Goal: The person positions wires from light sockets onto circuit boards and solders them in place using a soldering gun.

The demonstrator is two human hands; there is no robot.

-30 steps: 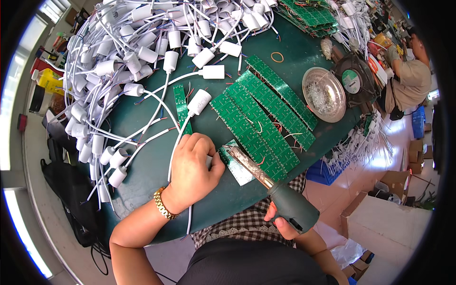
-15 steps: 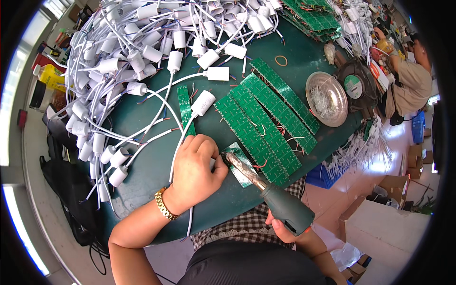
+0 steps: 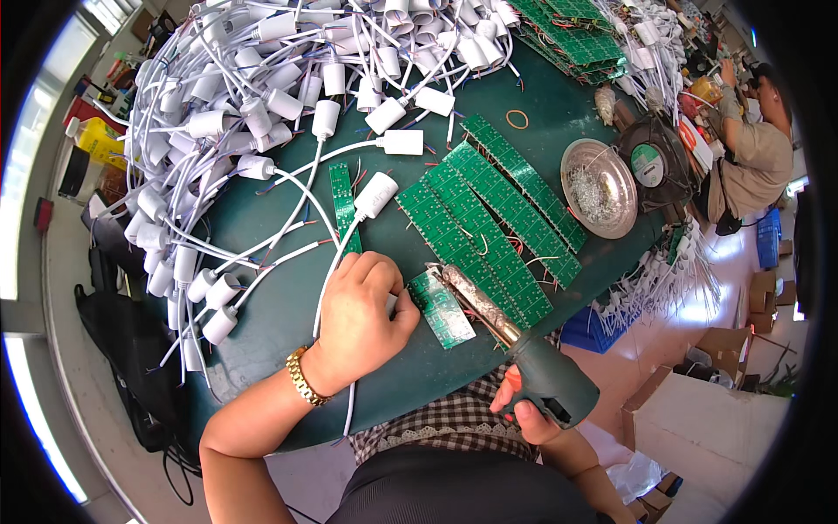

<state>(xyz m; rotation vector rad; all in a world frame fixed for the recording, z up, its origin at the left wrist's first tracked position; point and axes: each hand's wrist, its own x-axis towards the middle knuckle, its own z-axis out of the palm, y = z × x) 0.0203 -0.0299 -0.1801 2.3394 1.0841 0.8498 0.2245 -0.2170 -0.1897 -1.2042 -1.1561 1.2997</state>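
Observation:
My right hand (image 3: 527, 410) grips a soldering iron (image 3: 554, 371) with a dark green handle and a crusted metal barrel. The iron's tip rests over or near the upper edge of a small green circuit board (image 3: 449, 319), but contact cannot be told. My left hand (image 3: 362, 301) is closed just left of that board. A small white piece shows between its fingers, mostly hidden. A white lamp socket (image 3: 376, 194) lies beyond the left hand, its cable running down beside the wrist. A narrow green board strip (image 3: 341, 196) lies by that socket.
Long green circuit boards (image 3: 476, 240) lie right of centre. Behind them are a metal dish (image 3: 599, 189) of clear bits, a small fan (image 3: 650, 162) and a rubber band (image 3: 518, 118). White sockets with cables (image 3: 253, 113) heap up at far left. Another person (image 3: 755, 144) sits at far right.
My right hand and the soldering iron have shifted right, with the tip slightly higher. More of the small board shows, slightly turned. My left hand stays nearly still.

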